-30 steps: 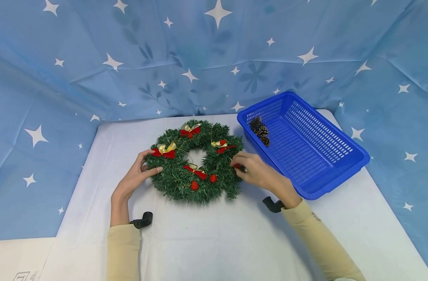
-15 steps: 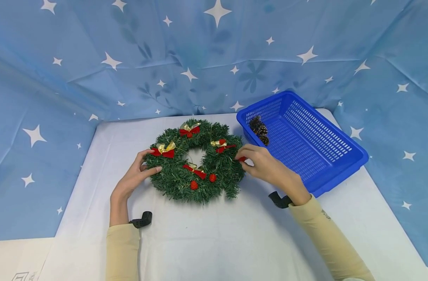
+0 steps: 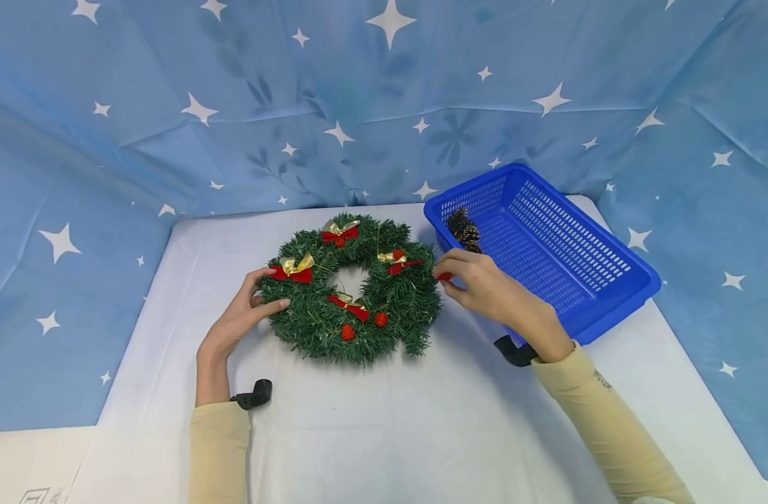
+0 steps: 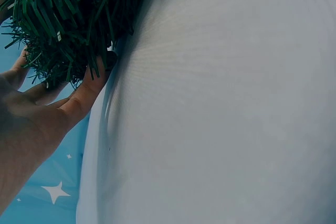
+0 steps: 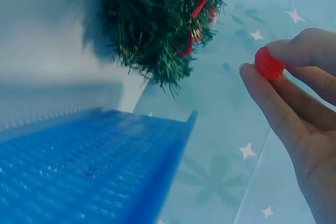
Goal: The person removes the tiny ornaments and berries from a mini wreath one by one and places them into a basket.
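Observation:
A green artificial wreath (image 3: pixel 317 322) lies on the white table, dressed with several red bows with gold ribbon and small red berries. My left hand (image 3: pixel 232 322) grips its left edge, thumb on top beside a bow; in the left wrist view the fingers (image 4: pixel 84 95) curl round the bristly greenery. Between thumb and fingertips, my right hand (image 3: pixel 484 283) pinches a round, bumpy red berry (image 5: pixel 269 64). That hand is at the wreath's right side, near the basket, and the berry shows whole in the right wrist view.
A blue slotted plastic basket (image 3: pixel 541 266) stands right of the wreath, with several pinecones (image 3: pixel 463 227) in its left corner. White cloth (image 3: pixel 358 427) covers the table. Behind hangs a blue curtain (image 3: pixel 333 84) with white stars.
My right hand has drawn away from the wreath's right part, moving right and slightly back toward the basket with the red berry. The left hand stays in place on the wreath.

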`<action>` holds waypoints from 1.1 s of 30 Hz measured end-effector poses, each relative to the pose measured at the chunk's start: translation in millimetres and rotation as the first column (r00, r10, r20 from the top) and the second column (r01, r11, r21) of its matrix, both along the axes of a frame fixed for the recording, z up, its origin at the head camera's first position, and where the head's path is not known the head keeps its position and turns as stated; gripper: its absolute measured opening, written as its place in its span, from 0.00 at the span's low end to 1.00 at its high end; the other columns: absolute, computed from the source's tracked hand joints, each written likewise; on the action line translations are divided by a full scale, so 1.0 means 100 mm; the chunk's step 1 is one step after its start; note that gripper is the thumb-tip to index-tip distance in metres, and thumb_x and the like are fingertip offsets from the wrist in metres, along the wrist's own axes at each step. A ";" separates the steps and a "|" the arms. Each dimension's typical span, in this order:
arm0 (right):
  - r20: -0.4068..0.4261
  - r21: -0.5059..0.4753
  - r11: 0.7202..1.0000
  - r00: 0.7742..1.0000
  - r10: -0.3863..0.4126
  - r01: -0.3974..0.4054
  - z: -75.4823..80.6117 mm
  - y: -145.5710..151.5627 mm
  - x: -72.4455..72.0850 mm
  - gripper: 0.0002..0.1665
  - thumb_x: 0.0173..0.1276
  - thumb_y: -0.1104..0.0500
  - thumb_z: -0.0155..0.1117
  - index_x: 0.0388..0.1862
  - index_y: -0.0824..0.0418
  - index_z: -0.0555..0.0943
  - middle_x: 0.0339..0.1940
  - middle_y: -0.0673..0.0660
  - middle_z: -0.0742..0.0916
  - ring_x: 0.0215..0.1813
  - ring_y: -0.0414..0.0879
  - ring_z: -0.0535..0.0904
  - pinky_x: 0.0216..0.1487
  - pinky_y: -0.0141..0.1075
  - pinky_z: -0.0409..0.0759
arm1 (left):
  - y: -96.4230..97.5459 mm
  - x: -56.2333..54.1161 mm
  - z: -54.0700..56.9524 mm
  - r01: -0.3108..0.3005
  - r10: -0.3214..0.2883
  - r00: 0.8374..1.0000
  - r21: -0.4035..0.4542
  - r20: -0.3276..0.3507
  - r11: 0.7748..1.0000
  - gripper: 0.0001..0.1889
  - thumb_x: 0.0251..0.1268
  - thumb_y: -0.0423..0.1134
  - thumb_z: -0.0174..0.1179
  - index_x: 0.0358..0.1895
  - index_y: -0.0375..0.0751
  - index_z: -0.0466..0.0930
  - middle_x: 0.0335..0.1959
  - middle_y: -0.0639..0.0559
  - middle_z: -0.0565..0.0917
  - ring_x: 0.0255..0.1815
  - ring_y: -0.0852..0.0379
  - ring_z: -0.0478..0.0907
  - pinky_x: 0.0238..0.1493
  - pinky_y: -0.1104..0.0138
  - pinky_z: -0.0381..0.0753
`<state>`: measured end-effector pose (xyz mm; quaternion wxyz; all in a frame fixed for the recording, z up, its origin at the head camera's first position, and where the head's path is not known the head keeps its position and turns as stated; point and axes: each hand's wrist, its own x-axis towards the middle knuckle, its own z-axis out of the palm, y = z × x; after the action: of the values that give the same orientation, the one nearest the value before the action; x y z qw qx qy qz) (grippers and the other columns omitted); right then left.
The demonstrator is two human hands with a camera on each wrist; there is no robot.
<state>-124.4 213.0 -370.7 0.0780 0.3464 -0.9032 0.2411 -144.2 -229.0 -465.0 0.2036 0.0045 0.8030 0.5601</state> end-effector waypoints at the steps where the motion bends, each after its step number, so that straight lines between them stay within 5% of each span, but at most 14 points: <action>1: -0.011 -0.002 1.000 1.000 0.001 -0.001 0.01 0.01 -0.01 0.10 0.63 0.75 0.70 0.43 0.68 0.87 0.46 0.63 0.88 0.41 0.52 0.87 0.36 0.39 0.85 | 0.00 0.00 0.00 0.000 0.000 1.000 0.001 0.000 1.000 0.47 0.69 0.54 0.68 0.83 0.65 0.45 0.86 0.44 0.32 0.84 0.29 0.39 0.73 0.28 0.48; 20: -0.038 0.033 0.999 0.999 -0.023 0.025 0.16 0.27 -0.14 0.10 0.61 0.75 0.73 0.41 0.67 0.88 0.44 0.62 0.89 0.41 0.53 0.87 0.37 0.43 0.86 | 0.00 0.01 0.01 0.005 -0.005 1.000 0.005 0.000 1.000 0.48 0.69 0.54 0.68 0.83 0.64 0.44 0.86 0.44 0.31 0.84 0.29 0.38 0.73 0.27 0.48; 33: 0.019 0.018 0.997 0.997 -0.076 0.076 0.29 0.47 -0.25 0.11 0.61 0.75 0.72 0.42 0.66 0.89 0.43 0.60 0.90 0.40 0.54 0.89 0.40 0.46 0.88 | 0.00 0.01 0.01 0.003 -0.003 1.000 0.011 0.000 1.000 0.47 0.69 0.54 0.68 0.82 0.64 0.46 0.86 0.42 0.30 0.84 0.29 0.39 0.73 0.28 0.48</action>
<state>-149.8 260.1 -341.6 0.0752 0.3102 -0.9185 0.2334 -143.2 -229.2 -463.5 0.2046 0.0069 0.8000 0.5641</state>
